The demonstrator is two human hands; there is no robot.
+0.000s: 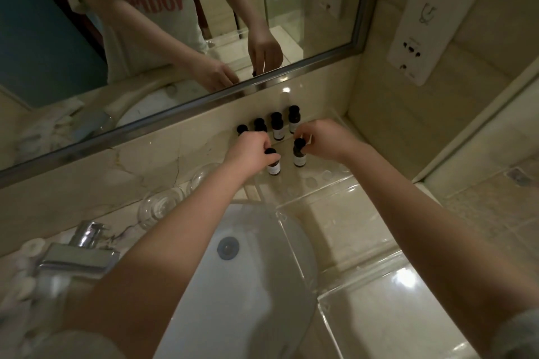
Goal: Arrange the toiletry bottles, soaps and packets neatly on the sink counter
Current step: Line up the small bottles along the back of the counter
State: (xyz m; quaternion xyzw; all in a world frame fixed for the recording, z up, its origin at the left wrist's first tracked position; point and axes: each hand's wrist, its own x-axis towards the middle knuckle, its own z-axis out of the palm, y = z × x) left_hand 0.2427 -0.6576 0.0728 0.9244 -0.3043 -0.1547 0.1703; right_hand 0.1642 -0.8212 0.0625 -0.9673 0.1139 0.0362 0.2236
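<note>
Left hand point(252, 148) curls round the left bottle point(274, 167); right hand point(325, 140) pinches the right bottle point(299, 158) at its cap. Probably light, stiff, easily toppled: grip the body.

I've got one head cam only, looking forward and steeply down from above the sink point(248, 285), close over the table point(128, 230), mirror point(43, 38) filling the top left

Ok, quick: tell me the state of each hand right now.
Left hand: closed, holding the front-left bottle by its top.
Right hand: closed, holding the front-right bottle by its cap.
</note>
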